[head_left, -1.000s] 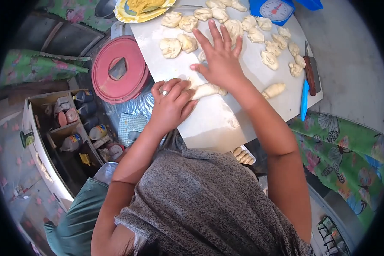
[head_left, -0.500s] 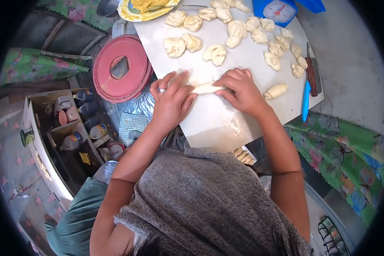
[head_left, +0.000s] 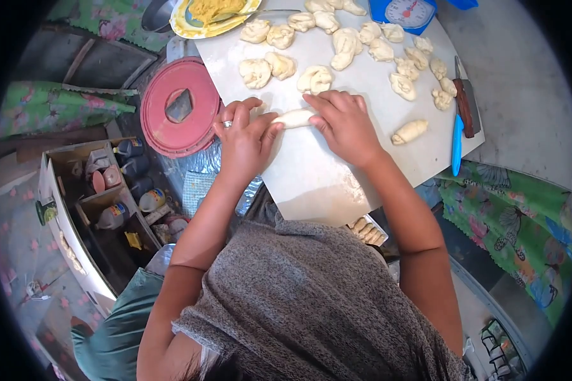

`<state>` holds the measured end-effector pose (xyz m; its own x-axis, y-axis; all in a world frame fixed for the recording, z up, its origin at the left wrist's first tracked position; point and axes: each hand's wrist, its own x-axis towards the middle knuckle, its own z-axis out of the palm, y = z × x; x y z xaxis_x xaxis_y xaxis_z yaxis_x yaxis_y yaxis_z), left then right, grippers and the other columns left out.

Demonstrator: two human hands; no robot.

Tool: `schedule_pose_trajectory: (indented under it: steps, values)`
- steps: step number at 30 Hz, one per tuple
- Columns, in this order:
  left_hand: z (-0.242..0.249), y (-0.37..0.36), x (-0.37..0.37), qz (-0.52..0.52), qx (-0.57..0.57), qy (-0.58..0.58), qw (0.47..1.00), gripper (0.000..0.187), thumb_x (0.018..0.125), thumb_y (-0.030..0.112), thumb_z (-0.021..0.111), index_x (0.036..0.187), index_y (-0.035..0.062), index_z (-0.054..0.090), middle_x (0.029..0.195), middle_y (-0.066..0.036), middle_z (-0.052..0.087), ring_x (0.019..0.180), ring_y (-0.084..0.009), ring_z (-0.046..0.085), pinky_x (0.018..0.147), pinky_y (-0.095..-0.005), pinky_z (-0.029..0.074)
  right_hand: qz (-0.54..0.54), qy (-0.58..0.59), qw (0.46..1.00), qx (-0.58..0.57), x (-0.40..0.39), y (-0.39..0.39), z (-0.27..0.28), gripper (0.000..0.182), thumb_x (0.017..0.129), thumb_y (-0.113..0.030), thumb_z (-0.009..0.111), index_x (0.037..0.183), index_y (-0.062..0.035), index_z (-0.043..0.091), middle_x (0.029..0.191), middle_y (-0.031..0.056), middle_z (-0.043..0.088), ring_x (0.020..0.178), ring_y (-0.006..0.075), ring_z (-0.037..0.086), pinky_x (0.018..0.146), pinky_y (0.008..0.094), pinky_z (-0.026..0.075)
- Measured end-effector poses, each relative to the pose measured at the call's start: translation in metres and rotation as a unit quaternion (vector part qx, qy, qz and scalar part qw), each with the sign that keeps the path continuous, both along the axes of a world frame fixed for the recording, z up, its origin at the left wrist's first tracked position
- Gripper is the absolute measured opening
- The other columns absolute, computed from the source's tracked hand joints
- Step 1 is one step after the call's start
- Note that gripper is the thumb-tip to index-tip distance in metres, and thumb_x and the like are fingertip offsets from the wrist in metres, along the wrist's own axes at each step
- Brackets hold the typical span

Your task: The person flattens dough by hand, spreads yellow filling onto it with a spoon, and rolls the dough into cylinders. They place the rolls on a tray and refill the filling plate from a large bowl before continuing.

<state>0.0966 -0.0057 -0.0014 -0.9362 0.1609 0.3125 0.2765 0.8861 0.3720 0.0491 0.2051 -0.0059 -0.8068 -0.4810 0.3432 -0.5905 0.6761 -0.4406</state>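
Observation:
A small roll of pale dough (head_left: 295, 118) lies between my two hands on the white tabletop (head_left: 311, 171). My left hand (head_left: 245, 132) grips its left end between thumb and fingers; a ring shows on one finger. At the right end, my right hand (head_left: 346, 124) pinches the dough with thumb and forefinger. A finished-looking dough roll (head_left: 410, 132) rests to the right of my right hand. Beyond my hands sit several lumps of dough (head_left: 314, 79), some in pairs.
At the far left of the table is a plate (head_left: 183, 19) of yellow filling (head_left: 213, 9) with a spoon. A blue kitchen scale (head_left: 408, 14) stands at the back. A knife (head_left: 466, 111) and a blue-handled tool (head_left: 456, 146) lie along the right edge. A red lid (head_left: 152, 120) is left of the table.
The dough between my hands has become a shorter, closed roll, its flat part no longer showing. My hands have moved slightly up and left, and the view has shifted a little.

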Motion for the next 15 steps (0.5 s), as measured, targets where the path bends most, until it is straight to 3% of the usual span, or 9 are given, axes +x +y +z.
schedule_pose_trajectory:
  steps: [3, 5, 10, 12, 15]
  values:
    - [0.001, 0.004, -0.001, 0.039, -0.034, 0.031, 0.998, 0.029, 0.078, 0.033, 0.071, 0.098, 0.0123, 0.07, 0.116, -0.008, 0.055, 0.112, -0.0294, 0.046, 0.094, -0.0451, 0.028, 0.076, -0.008, 0.997, 0.027, 0.002, -0.002, 0.008, 0.033, 0.08, -0.03, 0.068, 0.111, -0.0188, 0.064, 0.1, -0.0008, 0.058, 0.098, 0.0179, 0.052, 0.087, 0.036, 0.033]
    - [0.004, 0.003, -0.002, -0.04, 0.009, 0.028, 0.999, 0.026, 0.081, 0.032, 0.068, 0.097, 0.0118, 0.071, 0.118, -0.009, 0.054, 0.112, -0.0301, 0.045, 0.095, -0.0462, 0.028, 0.053, 0.003, 0.998, 0.033, -0.004, -0.003, 0.003, 0.034, 0.08, -0.029, 0.067, 0.112, -0.019, 0.063, 0.1, -0.0006, 0.058, 0.099, 0.0174, 0.052, 0.088, 0.0358, 0.033]
    - [0.006, -0.001, -0.015, 0.029, -0.042, 0.042, 0.998, 0.026, 0.08, 0.029, 0.068, 0.101, 0.0137, 0.069, 0.118, -0.008, 0.054, 0.112, -0.0286, 0.045, 0.093, -0.0486, 0.028, 0.032, 0.042, 0.999, -0.012, -0.002, -0.017, 0.009, 0.029, 0.079, -0.027, 0.067, 0.107, -0.0186, 0.065, 0.097, -0.0014, 0.059, 0.099, 0.0164, 0.051, 0.088, 0.0356, 0.032]
    - [0.008, -0.001, -0.014, -0.05, -0.004, 0.026, 0.998, 0.028, 0.08, 0.029, 0.068, 0.104, 0.013, 0.068, 0.117, -0.007, 0.055, 0.112, -0.0287, 0.045, 0.094, -0.0481, 0.028, 0.046, 0.026, 0.998, 0.046, -0.006, -0.018, 0.004, 0.027, 0.079, -0.026, 0.067, 0.104, -0.0177, 0.065, 0.095, -0.0015, 0.06, 0.099, 0.0169, 0.052, 0.089, 0.0363, 0.032]
    - [0.006, 0.003, -0.017, -0.044, -0.002, -0.016, 0.999, 0.029, 0.082, 0.028, 0.066, 0.106, 0.0116, 0.067, 0.115, -0.007, 0.055, 0.112, -0.029, 0.045, 0.093, -0.0472, 0.028, 0.044, 0.007, 0.998, 0.039, -0.013, -0.021, 0.007, 0.026, 0.081, -0.025, 0.066, 0.104, -0.0151, 0.065, 0.096, 0.0003, 0.062, 0.096, 0.0193, 0.053, 0.087, 0.0374, 0.034]
